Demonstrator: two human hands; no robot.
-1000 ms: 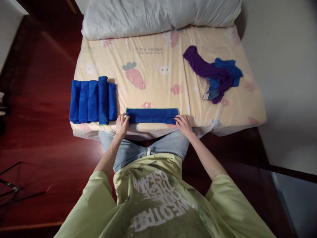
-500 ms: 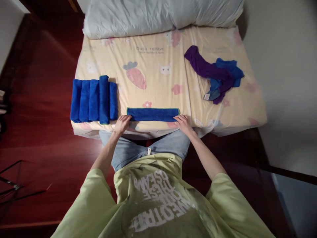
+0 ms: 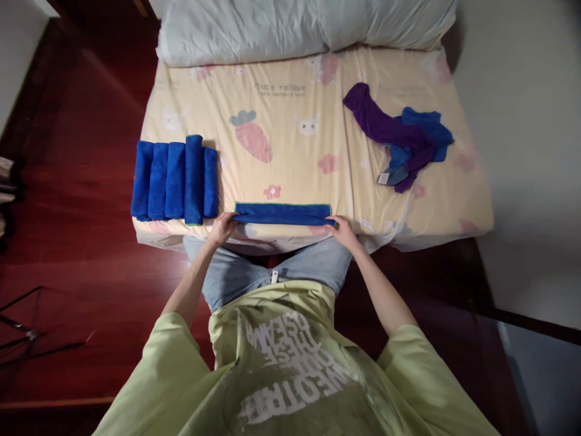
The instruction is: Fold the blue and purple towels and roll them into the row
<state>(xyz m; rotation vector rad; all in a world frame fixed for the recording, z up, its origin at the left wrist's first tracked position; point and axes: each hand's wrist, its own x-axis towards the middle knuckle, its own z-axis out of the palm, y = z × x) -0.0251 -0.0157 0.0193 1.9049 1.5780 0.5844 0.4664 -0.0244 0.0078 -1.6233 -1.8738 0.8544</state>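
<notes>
A long blue cloth strip point(image 3: 282, 214) with a green edge lies along the front edge of the bed, its near side lifted into a fold. My left hand point(image 3: 224, 228) pinches the strip's left end. At the opposite end, my right hand point(image 3: 344, 231) grips the near corner between its fingers. Several rolled blue cloths point(image 3: 176, 180) lie side by side left of my left hand; one of them sticks out a little past the others.
On the right of the bed point(image 3: 295, 163) lie a crumpled purple cloth point(image 3: 385, 124) and a crumpled blue cloth point(image 3: 429, 130). A grey quilt point(image 3: 299, 30) spans the far side. Black thin legs point(image 3: 29, 334) stand on the floor at lower left.
Both hands have closed on the strip's near edge and raised it into a fold. My right hand has moved slightly right. The whole view has shifted a little.
</notes>
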